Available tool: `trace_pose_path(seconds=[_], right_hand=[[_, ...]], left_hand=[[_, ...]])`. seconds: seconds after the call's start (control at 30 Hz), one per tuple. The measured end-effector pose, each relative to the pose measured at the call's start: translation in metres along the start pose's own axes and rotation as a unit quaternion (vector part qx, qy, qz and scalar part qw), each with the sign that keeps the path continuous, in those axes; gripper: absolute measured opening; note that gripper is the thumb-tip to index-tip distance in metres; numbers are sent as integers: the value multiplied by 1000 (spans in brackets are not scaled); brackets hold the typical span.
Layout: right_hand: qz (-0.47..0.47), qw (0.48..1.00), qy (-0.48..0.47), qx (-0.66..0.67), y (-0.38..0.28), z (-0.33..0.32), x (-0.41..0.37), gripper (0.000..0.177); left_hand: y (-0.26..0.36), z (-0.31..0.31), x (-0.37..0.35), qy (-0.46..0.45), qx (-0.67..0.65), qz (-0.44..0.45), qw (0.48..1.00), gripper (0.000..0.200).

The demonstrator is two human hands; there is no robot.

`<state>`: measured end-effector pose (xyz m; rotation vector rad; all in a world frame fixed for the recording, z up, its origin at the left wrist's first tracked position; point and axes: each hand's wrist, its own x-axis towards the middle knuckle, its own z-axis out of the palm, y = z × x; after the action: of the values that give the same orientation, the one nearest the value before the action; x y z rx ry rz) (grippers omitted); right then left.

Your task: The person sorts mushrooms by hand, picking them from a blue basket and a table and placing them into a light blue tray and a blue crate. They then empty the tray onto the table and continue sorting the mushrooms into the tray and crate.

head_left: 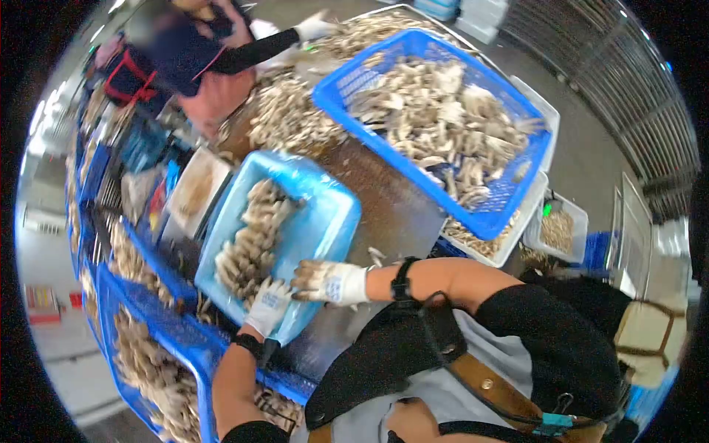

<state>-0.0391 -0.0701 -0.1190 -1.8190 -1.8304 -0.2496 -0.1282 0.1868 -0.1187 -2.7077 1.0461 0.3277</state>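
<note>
A box lined with light-blue plastic film [325,203] stands in front of me, holding a row of oyster mushrooms [255,236] along its left side. My left hand [269,304], in a white glove, is at the near end of the row, its fingers spread against or just over the last mushrooms. Close beside it, my right hand [325,282] reaches over the box's near right part. Its glove has stained fingertips, and the fingers are stretched out with nothing visible in them. Whether the left fingertips press on a mushroom is hard to see.
A large blue basket [432,188] of mushrooms stands beyond the box to the right. Loose mushrooms [292,114] lie on the wet table [391,210]. A co-worker [214,74] reaches across the far end. Blue crates [199,354] of mushrooms are at my left.
</note>
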Motion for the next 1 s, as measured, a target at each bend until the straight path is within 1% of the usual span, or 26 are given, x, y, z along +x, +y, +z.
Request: trace_pose_path(seconds=[0.03, 0.07, 0.1, 0.17, 0.2, 0.27, 0.3, 0.33, 0.37, 0.4, 0.43, 0.47, 0.5, 0.57, 0.6, 0.63, 0.67, 0.7, 0.73, 0.77, 0.83, 0.87, 0.93, 0.97, 1.0], right_hand=[[-19, 999, 33, -7, 3, 7, -3, 77], [-15, 999, 38, 12, 3, -2, -4, 85], [-8, 1000, 22, 10, 4, -7, -4, 88], [-15, 999, -12, 37, 14, -29, -11, 86], [-18, 999, -9, 30, 17, -36, -13, 82], [-29, 999, -1, 14, 24, -51, -18, 75], [-5, 999, -28, 43, 30, -70, -20, 70], [19, 995, -55, 75, 39, -103, -21, 66], [43, 990, -83, 108, 51, -138, -25, 61], [86, 979, 20, 183, 75, -183, -46, 47], [200, 974, 28, 102, 95, -223, -65, 40], [449, 876, -155, 82, 105, -297, -60, 36], [426, 897, 104, 59, 158, -281, -128, 34], [552, 816, 169, -30, 239, -311, -217, 37], [613, 769, 175, -42, 253, -341, -232, 42], [636, 755, 140, -79, 280, -351, -264, 44], [618, 763, 132, -136, 314, -348, -298, 41], [673, 732, 39, -98, 326, -365, -292, 48], [682, 725, -4, -94, 337, -363, -298, 50], [689, 718, -47, -90, 352, -358, -308, 53], [656, 712, -240, -69, 390, -347, -332, 45], [637, 695, -325, -73, 373, -369, -307, 42], [597, 700, -385, -77, 392, -366, -325, 39], [575, 699, -417, -78, 376, -373, -310, 38], [573, 673, -460, -78, 355, -383, -296, 44]], left_hand=[[0, 7, 2, -12, 29, 5, 999, 28], [1, 6, 6, -9, 13, 1, 1000, 28], [1, 5, 6, -9, -5, -4, 1000, 28], [-2, 13, 4, -32, 8, -5, 999, 28], [-2, 8, 2, 23, 13, 9, 1000, 26], [-8, 26, -2, 6, 14, 2, 1000, 24], [-10, 32, 2, -1, 13, -2, 1000, 24], [-6, 12, 12, -75, -37, -35, 996, 24], [-5, 7, 13, -66, -47, -45, 996, 24], [-5, 5, 14, -56, -58, -58, 995, 24], [-3, 1, 17, -45, -69, -71, 994, 24], [-2, -22, 26, -55, -94, -89, 990, 24], [3, -48, 33, -44, -128, -137, 981, 25], [13, -95, 48, -18, -189, -234, 954, 27], [15, -104, 53, 17, -205, -269, 941, 32], [20, -117, 61, 48, -212, -292, 931, 32], [26, -131, 71, 78, -218, -314, 921, 32], [34, -143, 81, 107, -225, -334, 909, 32], [40, -154, 93, 100, -247, -350, 898, 33], [46, -157, 103, 99, -259, -347, 896, 34], [59, -163, 121, 97, -282, -340, 892, 36], [64, -170, 131, 93, -292, -331, 892, 38], [73, -185, 147, 116, -283, -321, 897, 39], [77, -192, 153, 126, -281, -314, 898, 39], [78, -197, 159, 123, -283, -309, 900, 40]])
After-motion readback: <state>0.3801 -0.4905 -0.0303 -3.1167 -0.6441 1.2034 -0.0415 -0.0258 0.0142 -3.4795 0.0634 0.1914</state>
